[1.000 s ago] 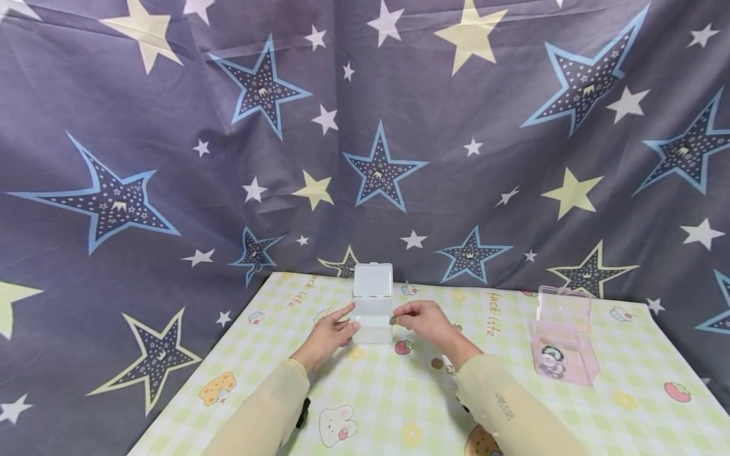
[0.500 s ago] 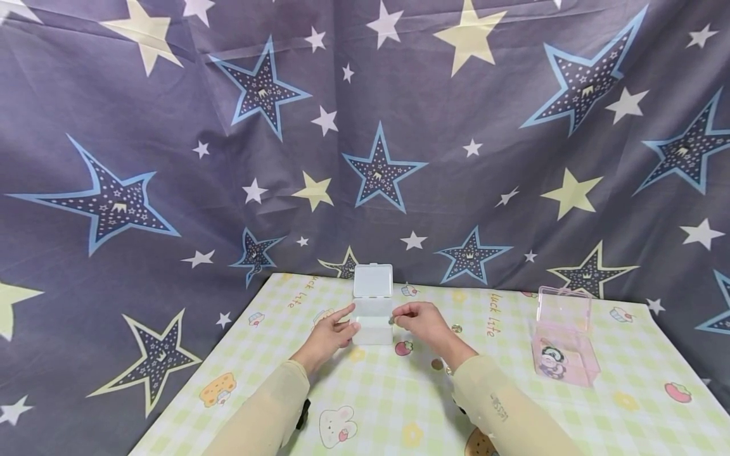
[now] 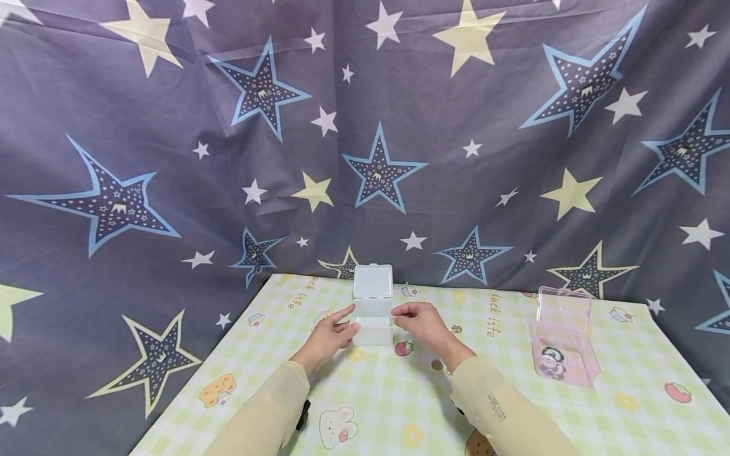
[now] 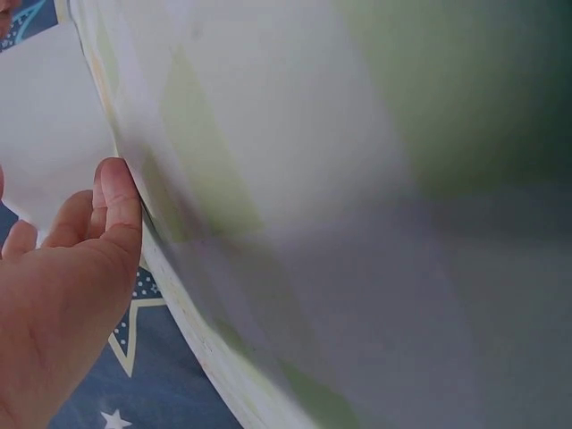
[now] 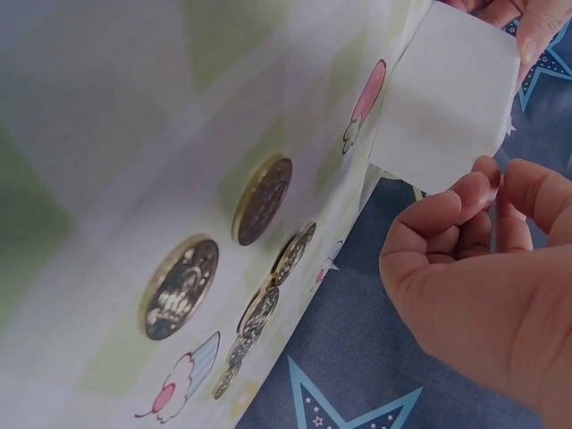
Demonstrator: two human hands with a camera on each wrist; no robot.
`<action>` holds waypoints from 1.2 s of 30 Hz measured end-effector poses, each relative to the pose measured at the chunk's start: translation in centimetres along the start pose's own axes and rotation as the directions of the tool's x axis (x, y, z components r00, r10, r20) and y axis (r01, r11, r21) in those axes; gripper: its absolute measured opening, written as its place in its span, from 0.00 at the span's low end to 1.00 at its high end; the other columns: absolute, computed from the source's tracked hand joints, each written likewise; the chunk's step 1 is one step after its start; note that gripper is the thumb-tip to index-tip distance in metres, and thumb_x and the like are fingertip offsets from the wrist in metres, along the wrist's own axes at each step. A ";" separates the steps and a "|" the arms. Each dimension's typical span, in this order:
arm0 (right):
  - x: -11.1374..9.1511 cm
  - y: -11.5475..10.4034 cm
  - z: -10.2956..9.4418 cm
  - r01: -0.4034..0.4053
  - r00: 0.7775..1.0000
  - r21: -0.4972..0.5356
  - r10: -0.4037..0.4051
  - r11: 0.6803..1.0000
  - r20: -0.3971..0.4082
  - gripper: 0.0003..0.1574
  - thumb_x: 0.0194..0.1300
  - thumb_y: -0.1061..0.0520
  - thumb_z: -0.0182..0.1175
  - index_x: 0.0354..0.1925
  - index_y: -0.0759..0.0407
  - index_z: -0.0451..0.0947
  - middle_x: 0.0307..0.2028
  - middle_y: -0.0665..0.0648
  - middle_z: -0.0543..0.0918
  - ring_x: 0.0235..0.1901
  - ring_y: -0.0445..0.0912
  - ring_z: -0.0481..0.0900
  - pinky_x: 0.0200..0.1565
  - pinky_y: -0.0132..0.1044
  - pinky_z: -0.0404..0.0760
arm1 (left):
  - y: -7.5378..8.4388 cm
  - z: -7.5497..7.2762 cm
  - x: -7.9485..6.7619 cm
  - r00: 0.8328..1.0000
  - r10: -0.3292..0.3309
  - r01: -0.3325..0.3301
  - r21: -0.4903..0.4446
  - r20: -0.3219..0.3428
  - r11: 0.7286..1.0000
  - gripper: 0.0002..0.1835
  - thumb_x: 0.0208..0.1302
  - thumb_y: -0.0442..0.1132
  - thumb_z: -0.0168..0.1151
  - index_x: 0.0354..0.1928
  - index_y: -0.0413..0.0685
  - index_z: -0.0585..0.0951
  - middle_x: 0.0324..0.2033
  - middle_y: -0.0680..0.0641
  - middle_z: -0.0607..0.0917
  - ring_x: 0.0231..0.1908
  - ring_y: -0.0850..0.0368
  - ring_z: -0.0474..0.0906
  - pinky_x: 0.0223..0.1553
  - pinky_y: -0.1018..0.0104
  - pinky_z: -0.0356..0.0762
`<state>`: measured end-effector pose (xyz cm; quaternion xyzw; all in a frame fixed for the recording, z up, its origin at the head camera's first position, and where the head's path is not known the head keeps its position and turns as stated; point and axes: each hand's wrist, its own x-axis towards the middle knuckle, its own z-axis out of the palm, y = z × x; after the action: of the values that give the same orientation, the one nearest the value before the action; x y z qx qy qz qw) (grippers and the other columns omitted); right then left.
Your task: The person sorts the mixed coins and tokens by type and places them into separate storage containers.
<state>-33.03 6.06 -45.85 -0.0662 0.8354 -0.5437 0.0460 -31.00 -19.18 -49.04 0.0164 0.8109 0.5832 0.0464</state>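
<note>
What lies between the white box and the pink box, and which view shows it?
In the head view, the right hand, beside the white box, part of the sleeve and some coins; then bare tablecloth up to the pink box.

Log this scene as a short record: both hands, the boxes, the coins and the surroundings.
Left hand: holds the white box at its left side
Right hand: fingers curled, beside the box's right edge; no coin visible in it
White box: upright, lid open
Pink box: see-through, lid open, off to the right
Coins: several, lying on the cloth right of the white box
Cloth: green-and-white checks with cartoon prints
Backdrop: dark, star-patterned
</note>
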 end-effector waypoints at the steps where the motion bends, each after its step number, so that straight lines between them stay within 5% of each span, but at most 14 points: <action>1: 0.0 0.0 0.0 0.001 1.000 0.001 -0.001 1.000 0.001 0.12 0.72 0.59 0.67 0.51 0.62 0.89 0.43 0.54 0.90 0.41 0.44 0.81 0.49 0.36 0.82 | 0.0 0.0 0.0 1.000 -0.001 0.001 0.000 0.001 1.000 0.33 0.79 0.43 0.65 0.81 0.57 0.69 0.67 0.35 0.83 0.68 0.39 0.81 0.60 0.53 0.88; 20: -0.8 0.5 -0.8 0.037 0.999 -0.049 -0.035 0.998 0.036 0.12 0.72 0.57 0.67 0.49 0.62 0.89 0.42 0.53 0.90 0.41 0.43 0.81 0.50 0.38 0.82 | 0.0 -0.1 -0.1 1.000 0.012 -0.012 -0.002 0.006 1.000 0.33 0.78 0.43 0.65 0.81 0.57 0.69 0.66 0.36 0.84 0.67 0.40 0.83 0.60 0.52 0.88; 29: -3.2 2.6 -4.8 0.122 0.988 -0.284 -0.088 0.951 0.129 0.10 0.73 0.56 0.66 0.47 0.58 0.90 0.38 0.48 0.89 0.37 0.40 0.79 0.48 0.37 0.81 | 0.0 0.1 0.0 1.000 0.005 -0.005 -0.012 0.003 1.000 0.34 0.78 0.45 0.66 0.81 0.57 0.69 0.67 0.35 0.83 0.68 0.40 0.82 0.61 0.52 0.88; 36: -4.6 4.7 -8.6 0.182 0.975 -0.353 -0.122 0.918 0.187 0.07 0.74 0.56 0.67 0.45 0.56 0.89 0.37 0.48 0.89 0.35 0.40 0.78 0.41 0.35 0.79 | 0.0 0.1 0.1 1.000 -0.002 0.002 0.009 -0.005 1.000 0.33 0.78 0.45 0.66 0.81 0.56 0.69 0.66 0.36 0.84 0.64 0.42 0.85 0.60 0.53 0.88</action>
<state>-30.07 16.49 -46.65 -0.1821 0.9082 -0.3724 0.0576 -31.05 -19.04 -49.06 0.0146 0.8135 0.5797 0.0449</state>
